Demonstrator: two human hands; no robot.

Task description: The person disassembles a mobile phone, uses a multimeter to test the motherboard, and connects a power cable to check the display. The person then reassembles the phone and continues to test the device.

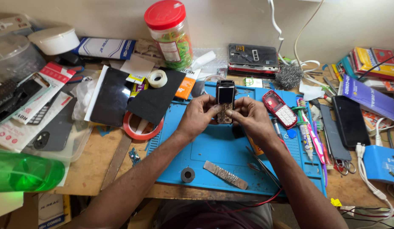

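Observation:
Both hands hold a small black bar-type mobile phone [225,98] upright over a blue work mat [214,148]. My left hand [200,115] grips its left side with the thumb near the lower part. My right hand [248,116] pinches the lower right side, where the keypad area looks bare and metallic. A red phone housing with a white keypad [279,109] lies just right of my right hand. A flat metallic strip [225,174] and a small black ring [187,174] lie on the mat near me.
A clear jar with a red lid [170,34] stands at the back. Tape rolls [157,78], a black tablet [113,96], a green bottle [25,169], tools and pens [311,135], a black phone [351,121], a blue charger box [381,163] and cables crowd the wooden bench.

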